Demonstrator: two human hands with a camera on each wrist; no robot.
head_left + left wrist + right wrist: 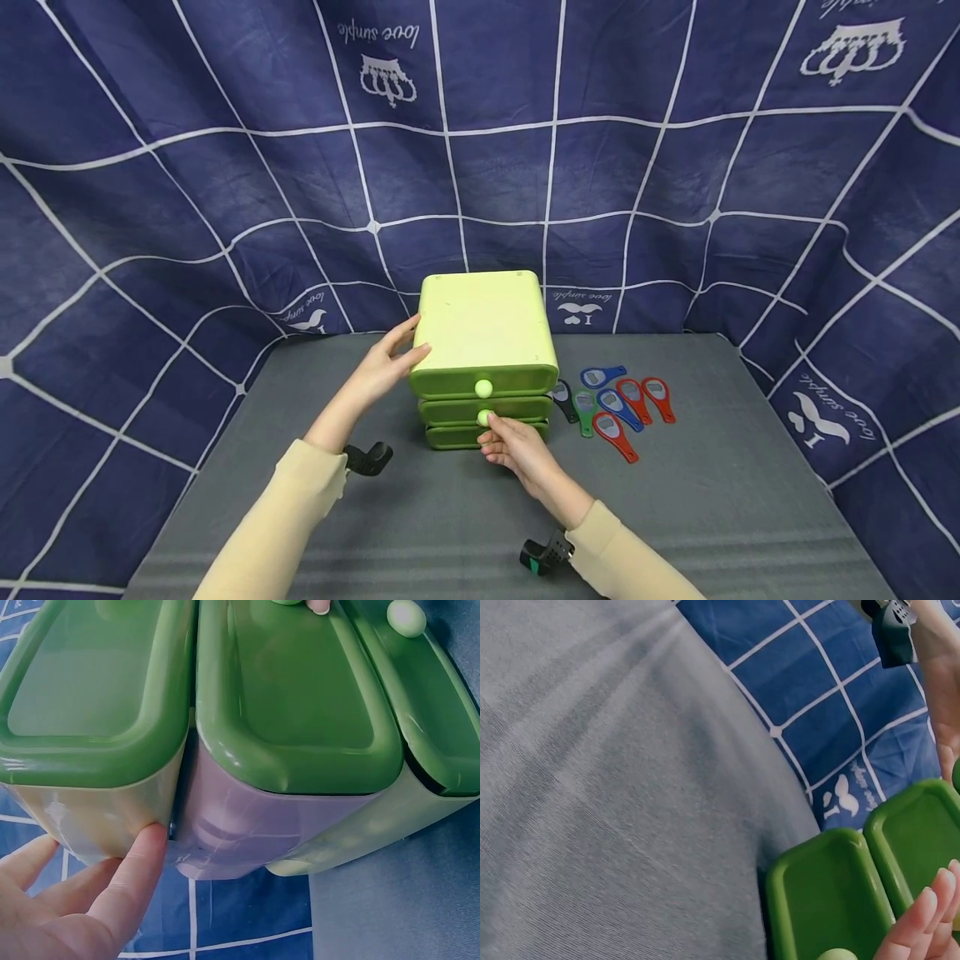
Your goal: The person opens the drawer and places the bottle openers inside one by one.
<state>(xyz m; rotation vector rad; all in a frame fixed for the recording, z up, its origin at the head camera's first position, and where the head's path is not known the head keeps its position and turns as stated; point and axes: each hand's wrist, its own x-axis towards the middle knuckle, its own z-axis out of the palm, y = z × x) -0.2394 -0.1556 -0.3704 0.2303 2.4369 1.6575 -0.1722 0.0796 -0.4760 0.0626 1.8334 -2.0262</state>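
A three-tier drawer box (483, 321) with a pale lime top and green drawer fronts stands at the middle of the table. My left hand (386, 362) touches the box's upper left side, thumb near the top edge. The left wrist view shows the fingers (127, 892) of that hand, fairly straight, against the top tier's side. My right hand (521, 454) pinches the round knob (484, 417) of the middle drawer. In the right wrist view its fingers (919, 922) lie before the green fronts, and the held knob is mostly out of frame.
Right of the box lie several small flat tools with ring-shaped heads and small displays, including a red one (615, 436), a green one (585, 408) and a blue one (603, 377). A grey cloth (720, 475) covers the table. Dark blue checked fabric (495, 175) hangs behind.
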